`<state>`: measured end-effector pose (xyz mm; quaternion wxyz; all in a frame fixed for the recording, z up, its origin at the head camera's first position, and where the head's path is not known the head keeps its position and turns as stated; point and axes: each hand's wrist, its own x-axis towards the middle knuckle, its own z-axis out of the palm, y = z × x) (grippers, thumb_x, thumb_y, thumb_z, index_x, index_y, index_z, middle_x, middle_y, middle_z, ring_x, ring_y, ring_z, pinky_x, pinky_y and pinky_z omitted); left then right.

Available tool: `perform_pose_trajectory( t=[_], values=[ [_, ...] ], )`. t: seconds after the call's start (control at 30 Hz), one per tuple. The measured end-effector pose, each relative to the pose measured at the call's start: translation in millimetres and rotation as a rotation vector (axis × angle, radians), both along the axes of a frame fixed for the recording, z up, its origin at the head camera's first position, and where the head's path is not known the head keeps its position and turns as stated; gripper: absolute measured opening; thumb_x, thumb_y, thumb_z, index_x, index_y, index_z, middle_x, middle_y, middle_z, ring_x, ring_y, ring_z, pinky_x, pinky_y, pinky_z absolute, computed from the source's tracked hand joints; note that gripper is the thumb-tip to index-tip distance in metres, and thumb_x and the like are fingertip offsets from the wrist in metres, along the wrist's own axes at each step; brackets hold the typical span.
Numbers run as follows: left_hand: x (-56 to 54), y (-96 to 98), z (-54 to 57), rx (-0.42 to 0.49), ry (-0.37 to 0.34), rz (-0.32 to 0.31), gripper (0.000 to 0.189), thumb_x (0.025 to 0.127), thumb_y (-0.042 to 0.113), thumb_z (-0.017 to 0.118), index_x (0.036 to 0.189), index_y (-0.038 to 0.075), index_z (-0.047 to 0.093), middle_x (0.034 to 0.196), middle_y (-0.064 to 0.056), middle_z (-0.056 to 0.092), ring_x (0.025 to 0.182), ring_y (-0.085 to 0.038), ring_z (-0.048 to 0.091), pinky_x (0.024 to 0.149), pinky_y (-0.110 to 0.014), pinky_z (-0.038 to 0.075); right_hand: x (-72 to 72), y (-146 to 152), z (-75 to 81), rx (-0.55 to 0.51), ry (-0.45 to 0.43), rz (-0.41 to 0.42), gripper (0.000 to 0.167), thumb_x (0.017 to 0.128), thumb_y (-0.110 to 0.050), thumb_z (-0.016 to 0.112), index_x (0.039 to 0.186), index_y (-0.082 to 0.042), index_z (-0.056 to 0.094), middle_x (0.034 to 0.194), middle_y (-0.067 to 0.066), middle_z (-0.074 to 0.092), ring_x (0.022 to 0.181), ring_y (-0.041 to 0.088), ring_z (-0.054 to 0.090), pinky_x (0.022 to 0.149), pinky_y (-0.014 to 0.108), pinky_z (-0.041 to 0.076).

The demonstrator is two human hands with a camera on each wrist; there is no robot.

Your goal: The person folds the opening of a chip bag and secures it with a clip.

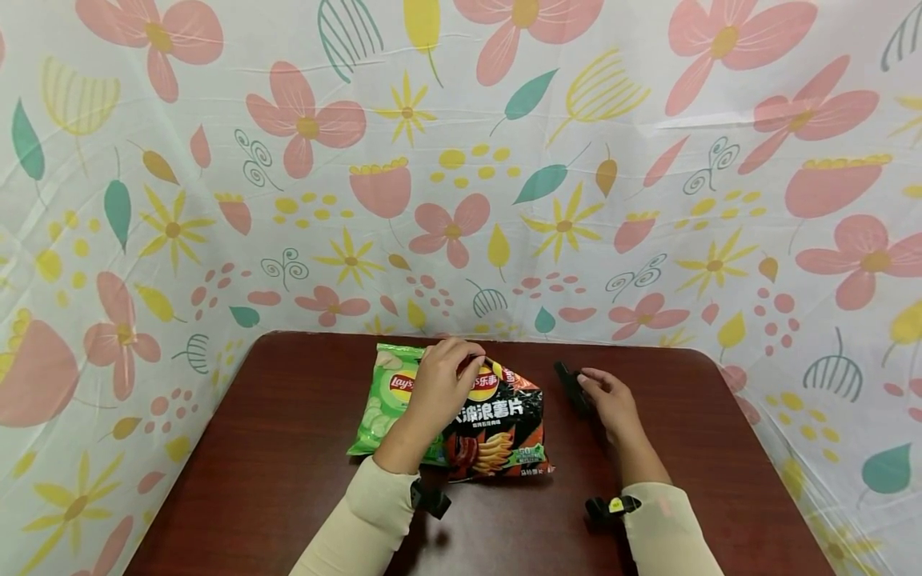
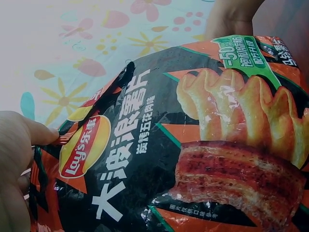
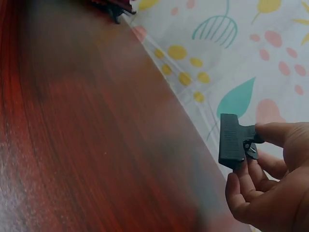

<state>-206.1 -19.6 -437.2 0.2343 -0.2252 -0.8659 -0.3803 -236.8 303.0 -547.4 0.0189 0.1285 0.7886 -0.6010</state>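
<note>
My left hand (image 1: 445, 380) pinches the top edge of a black and orange bag of Lay's potato chips (image 1: 497, 436). Wavy chips and a strip of bacon are printed on its front (image 2: 212, 145), and its upper corner is folded over at a slant. Partly under that bag and my left forearm lies a green Lay's chip bag (image 1: 374, 412). To the right of both, my right hand (image 1: 612, 404) holds a black clip (image 1: 572, 390) between thumb and fingers. In the right wrist view, the clip (image 3: 230, 140) has a wide ribbed jaw, pointing away from the palm.
The dark red wooden table (image 1: 274, 448) has rounded far corners. Right behind its back edge hangs a white cloth (image 1: 461, 176) printed with flowers and leaves. Black straps with small devices sit on both wrists.
</note>
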Motion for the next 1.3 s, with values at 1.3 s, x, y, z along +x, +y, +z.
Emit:
perform_pose_trajectory(
  t=[1.3],
  values=[
    [0.8, 2.4, -0.5, 0.016, -0.002, -0.009, 0.011, 0.099, 0.023, 0.067, 0.105, 0.017, 0.074, 0.107, 0.002, 0.071, 0.098, -0.016, 0.066, 0.087, -0.038, 0.049, 28.2, -37, 66.2, -0.018, 0.205, 0.190, 0.049, 0.101, -0.041, 0.061, 0.133, -0.005, 0.061, 0.105, -0.004, 0.060, 0.099, 0.010, 0.060, 0.084, 0.020, 0.053]
  ],
)
